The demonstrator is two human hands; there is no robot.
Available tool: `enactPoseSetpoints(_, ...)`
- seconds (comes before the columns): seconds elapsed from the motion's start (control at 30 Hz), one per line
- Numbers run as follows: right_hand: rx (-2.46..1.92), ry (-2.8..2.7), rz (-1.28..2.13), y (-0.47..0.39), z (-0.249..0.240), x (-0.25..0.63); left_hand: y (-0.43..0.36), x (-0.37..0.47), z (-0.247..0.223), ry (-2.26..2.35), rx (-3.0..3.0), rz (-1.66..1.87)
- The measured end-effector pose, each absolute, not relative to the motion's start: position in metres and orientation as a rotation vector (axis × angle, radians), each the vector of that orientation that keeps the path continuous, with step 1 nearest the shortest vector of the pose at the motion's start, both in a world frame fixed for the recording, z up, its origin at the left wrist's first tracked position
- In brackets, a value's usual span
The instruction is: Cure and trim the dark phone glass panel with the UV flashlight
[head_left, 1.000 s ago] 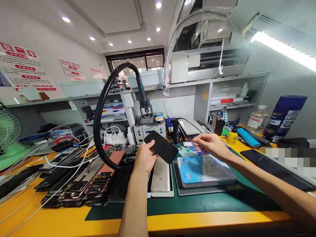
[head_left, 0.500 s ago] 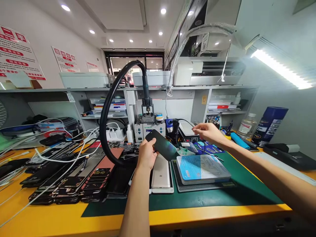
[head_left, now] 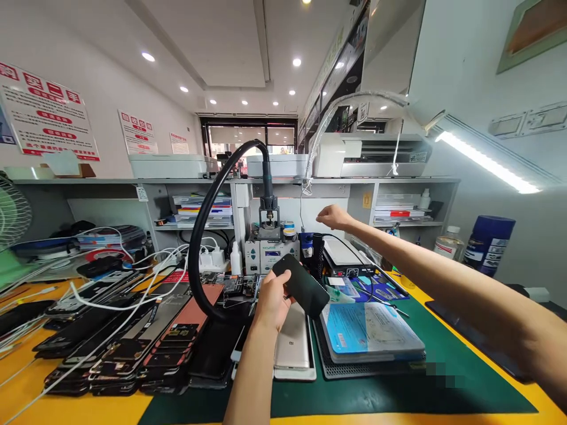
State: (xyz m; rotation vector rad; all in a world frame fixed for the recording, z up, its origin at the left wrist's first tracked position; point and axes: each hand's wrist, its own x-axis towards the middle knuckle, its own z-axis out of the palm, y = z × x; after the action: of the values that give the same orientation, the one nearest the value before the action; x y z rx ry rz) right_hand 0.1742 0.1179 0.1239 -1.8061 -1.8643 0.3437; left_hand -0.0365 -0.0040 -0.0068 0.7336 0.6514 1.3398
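My left hand (head_left: 274, 295) is closed round a black smartphone (head_left: 305, 289), thumb on its dark face. The phone is tilted, its lower end pointing right towards a blue-and-white boxed pack (head_left: 370, 330). Below it a gold Mi phone (head_left: 292, 342) lies on the green mat. My right hand (head_left: 334, 217) is raised at the back, in front of the shelf and above a flat white-topped device (head_left: 343, 255). Its fingers are curled together; whatever they may hold is hidden. Close by stands a black upright holder (head_left: 318, 254) with a cable.
Stacks of phone parts (head_left: 172, 348) and white cables (head_left: 133, 295) cover the left side. A thick black hose (head_left: 197, 254) arches over them to a grey station (head_left: 270, 254). A spray can (head_left: 489, 245) and a bottle (head_left: 448, 243) stand at right, under a lit lamp (head_left: 487, 162).
My right hand has moved up and to the left, away from the bench, with its fingers more curled. The phone has shifted slightly right in my left hand's grip. The view has tilted up.
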Motion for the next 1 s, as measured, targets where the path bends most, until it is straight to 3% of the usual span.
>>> enactPoseSetpoints(0.3, -1.969, -2.07, 0.393, 0.223, 0.103, 0.162, -0.01, -0.027, -0.004, 0.738, 0.627, 1.301)
enactPoseSetpoints(0.53, -1.982, -2.242, 0.22, 0.282, 0.069, 0.164, -0.012, -0.027, -0.004, 0.744, 0.603, 1.27)
enactPoseSetpoints(1.0, -1.959, -2.214, 0.107, 0.3, 0.056, 0.156, -0.017, -0.021, 0.0, 0.765, 0.657, 1.235)
